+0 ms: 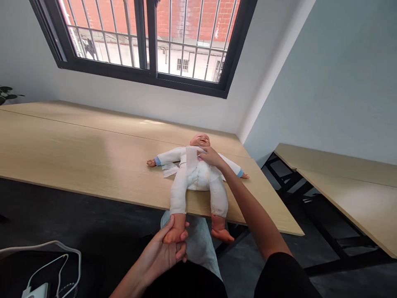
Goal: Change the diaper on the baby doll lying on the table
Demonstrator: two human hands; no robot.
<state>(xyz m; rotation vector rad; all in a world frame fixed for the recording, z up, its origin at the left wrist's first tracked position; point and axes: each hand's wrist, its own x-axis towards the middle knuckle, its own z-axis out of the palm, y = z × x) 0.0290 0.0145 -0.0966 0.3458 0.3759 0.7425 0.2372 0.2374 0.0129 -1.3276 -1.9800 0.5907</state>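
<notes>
A baby doll (198,176) with a soft white body lies on its back on the wooden table (74,153), its head toward the window and its feet past the near edge. White cloth with blue cuffs covers its arms. My left hand (169,246) is closed around the doll's foot on the left of the view. At the doll's chest, my right hand (209,157) has its fingers closed on a strip of thin white cloth (192,159). The fingertips are partly hidden there. The doll's other foot (221,231) hangs free over the edge.
A barred window (149,41) is set in the wall behind the table. Another table (347,190) stands to the right. At the lower left lie a white device (37,291) and white cables (79,265). Plant leaves (8,94) show at the far left.
</notes>
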